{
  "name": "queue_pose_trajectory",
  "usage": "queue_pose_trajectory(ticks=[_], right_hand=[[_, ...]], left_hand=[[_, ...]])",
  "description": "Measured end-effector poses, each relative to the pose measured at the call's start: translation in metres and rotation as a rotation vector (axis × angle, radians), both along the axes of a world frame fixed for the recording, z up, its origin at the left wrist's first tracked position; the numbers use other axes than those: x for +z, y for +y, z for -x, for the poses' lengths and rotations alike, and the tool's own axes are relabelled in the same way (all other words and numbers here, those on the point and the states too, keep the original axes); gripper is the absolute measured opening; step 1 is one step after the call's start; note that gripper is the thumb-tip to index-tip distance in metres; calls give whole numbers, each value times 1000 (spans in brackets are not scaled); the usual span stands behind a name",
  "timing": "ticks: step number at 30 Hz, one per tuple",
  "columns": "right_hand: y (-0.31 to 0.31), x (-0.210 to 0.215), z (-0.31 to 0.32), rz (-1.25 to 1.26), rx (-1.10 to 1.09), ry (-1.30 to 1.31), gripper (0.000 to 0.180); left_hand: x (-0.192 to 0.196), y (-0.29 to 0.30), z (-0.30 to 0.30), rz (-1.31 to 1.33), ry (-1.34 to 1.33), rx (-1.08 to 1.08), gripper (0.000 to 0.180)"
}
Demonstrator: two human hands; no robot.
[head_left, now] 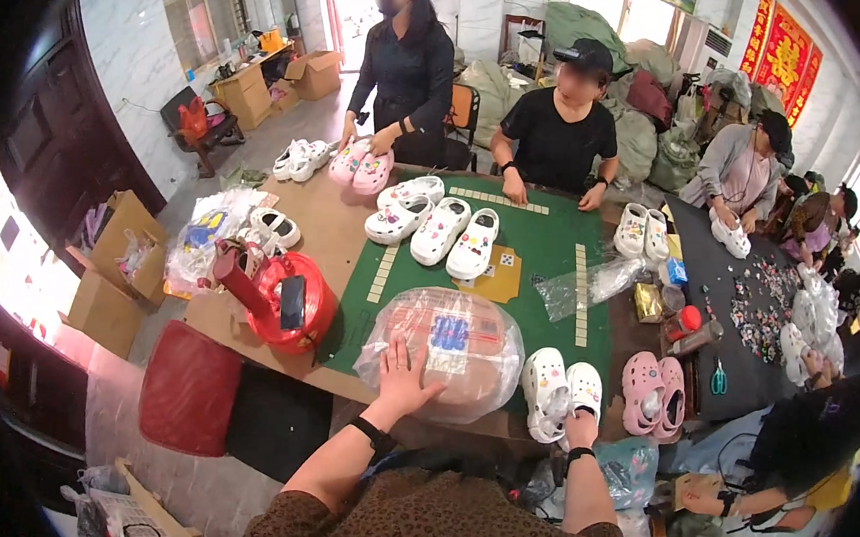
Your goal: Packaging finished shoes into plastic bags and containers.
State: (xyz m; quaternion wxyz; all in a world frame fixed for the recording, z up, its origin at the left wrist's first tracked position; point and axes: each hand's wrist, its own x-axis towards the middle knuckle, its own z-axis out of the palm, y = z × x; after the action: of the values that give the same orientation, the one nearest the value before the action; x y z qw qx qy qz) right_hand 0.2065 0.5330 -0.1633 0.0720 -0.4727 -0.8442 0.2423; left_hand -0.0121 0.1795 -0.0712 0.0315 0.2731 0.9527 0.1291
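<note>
My left hand (405, 379) lies spread on a bulky cardboard package (478, 367) wrapped in clear plastic, with a blue print on its top. To its right stand two white clogs with colourful charms. My right hand (580, 431) grips the right-hand white clog (584, 387) at its heel end; the fingertips are partly hidden by the shoe. The other white clog (544, 384) stands close beside it. A pair of pink clogs (644, 388) sits just to the right. Beyond the package, several white clogs (471, 246) with charms stand on the green mat (352, 308).
A red round container (321, 326) with a phone (292, 302) on it stands at the left. Rows of pale tiles (581, 289) edge the mat. On the right, a black table (741, 385) bears loose charms and scissors (719, 376). Several people work around the tables, one holding pink clogs (362, 169).
</note>
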Motion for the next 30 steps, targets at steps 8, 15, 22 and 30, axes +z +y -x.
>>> queue_pose_trajectory(ticks=[8, 15, 22, 30], right_hand=[[-5, 53, 8, -172, -132, 287, 27], [-99, 241, 60, -347, 86, 676, 26], [-212, 239, 139, -404, 325, 368, 19], [-244, 203, 145, -81, 716, 410, 60]], left_hand=[[-5, -3, 1, -29, 61, -42, 91], [16, -13, 12, -264, -184, -22, 95], [68, -34, 32, -1243, -624, -203, 79], [15, -80, 56, -1269, -913, -64, 83]])
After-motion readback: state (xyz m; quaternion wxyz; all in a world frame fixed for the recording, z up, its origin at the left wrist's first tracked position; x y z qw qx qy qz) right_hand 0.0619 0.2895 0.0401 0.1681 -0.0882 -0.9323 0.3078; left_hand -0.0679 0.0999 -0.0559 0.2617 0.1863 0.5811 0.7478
